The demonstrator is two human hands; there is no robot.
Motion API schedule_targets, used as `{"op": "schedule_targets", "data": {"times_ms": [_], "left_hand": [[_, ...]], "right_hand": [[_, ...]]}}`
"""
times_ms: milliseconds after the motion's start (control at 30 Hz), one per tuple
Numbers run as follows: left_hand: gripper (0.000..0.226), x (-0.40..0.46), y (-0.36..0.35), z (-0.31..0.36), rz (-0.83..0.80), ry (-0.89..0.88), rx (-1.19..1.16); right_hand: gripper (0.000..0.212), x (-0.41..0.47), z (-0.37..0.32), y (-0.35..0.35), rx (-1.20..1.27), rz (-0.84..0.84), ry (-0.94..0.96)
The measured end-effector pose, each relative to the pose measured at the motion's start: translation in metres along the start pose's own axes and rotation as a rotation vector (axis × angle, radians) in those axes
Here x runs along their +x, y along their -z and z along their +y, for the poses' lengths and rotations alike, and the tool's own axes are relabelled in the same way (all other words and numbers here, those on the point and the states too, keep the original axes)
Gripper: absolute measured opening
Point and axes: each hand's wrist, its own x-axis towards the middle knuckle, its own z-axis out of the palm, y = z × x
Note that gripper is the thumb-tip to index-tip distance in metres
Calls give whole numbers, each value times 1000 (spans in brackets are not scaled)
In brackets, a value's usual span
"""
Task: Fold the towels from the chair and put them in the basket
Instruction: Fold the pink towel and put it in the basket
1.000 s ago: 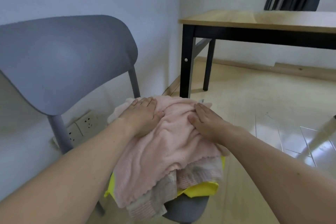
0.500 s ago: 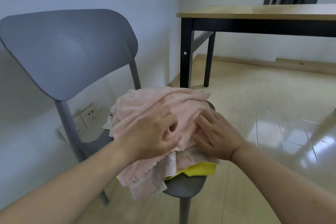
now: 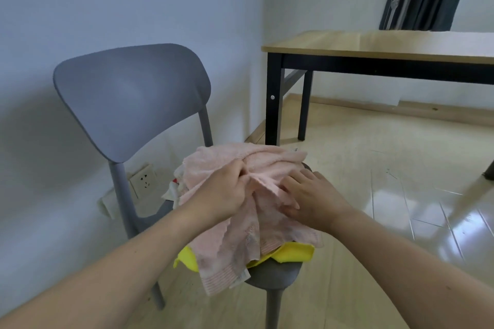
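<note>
A grey chair (image 3: 128, 93) stood by the wall, its seat heaped with towels. The left hand (image 3: 222, 195) had its fingers curled into a bunched fold of the pink towel (image 3: 240, 163) on top of the heap; just to the right, the right hand (image 3: 312, 197) lay on the same towel, fingers nearly straight, pressing rather than gripping. A yellow towel (image 3: 294, 254) showed underneath. This looked like the pick-up step, folding not begun. The next move probably called for lifting the pink towel free without dragging the others off. The basket was out of view.
</note>
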Motion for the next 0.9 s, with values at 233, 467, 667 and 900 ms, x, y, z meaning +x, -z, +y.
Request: {"op": "schedule_targets", "data": {"times_ms": [233, 467, 667, 900], "left_hand": [[9, 6, 75, 43, 135, -10, -83], [23, -17, 173, 101, 42, -86, -118], [44, -43, 234, 158, 35, -56, -136], [33, -65, 277, 200, -23, -27, -382]], "right_hand": [[17, 20, -18, 92, 481, 243, -412], [32, 15, -16, 206, 477, 476, -491], [17, 2, -33, 280, 87, 306, -485], [2, -14, -41, 323, 678, 406, -427]]}}
